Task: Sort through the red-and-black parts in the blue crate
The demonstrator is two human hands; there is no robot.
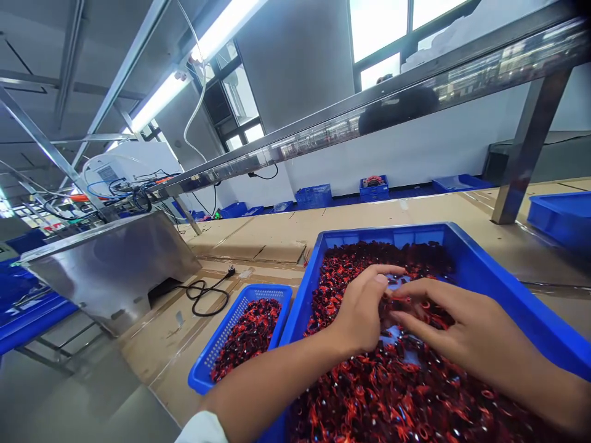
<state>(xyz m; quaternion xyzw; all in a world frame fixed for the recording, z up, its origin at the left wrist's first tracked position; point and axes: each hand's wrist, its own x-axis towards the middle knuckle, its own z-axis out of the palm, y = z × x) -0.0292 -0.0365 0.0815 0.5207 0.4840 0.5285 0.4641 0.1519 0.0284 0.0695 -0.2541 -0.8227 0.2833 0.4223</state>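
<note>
A large blue bin (480, 261) holds a mass of small red and black parts (369, 394). Over its middle, my left hand (364, 307) has curled fingers close to those of my right hand (452, 320). Between the two hands are some small reddish pieces, blurred and partly hidden by the fingers. The right hand's thumb and index finger are bent toward them. Left of the bin stands a smaller blue perforated basket (207, 363), partly filled with similar red and black parts. Part of it is hidden behind my left forearm.
A black cable with a plug (203, 295) lies on the cardboard-covered bench (258, 234). At the left is a sheet-metal housing (115, 264). A metal beam (323, 126) crosses above the bench, with a post (530, 147) at right. Another blue bin (561, 215) stands far right.
</note>
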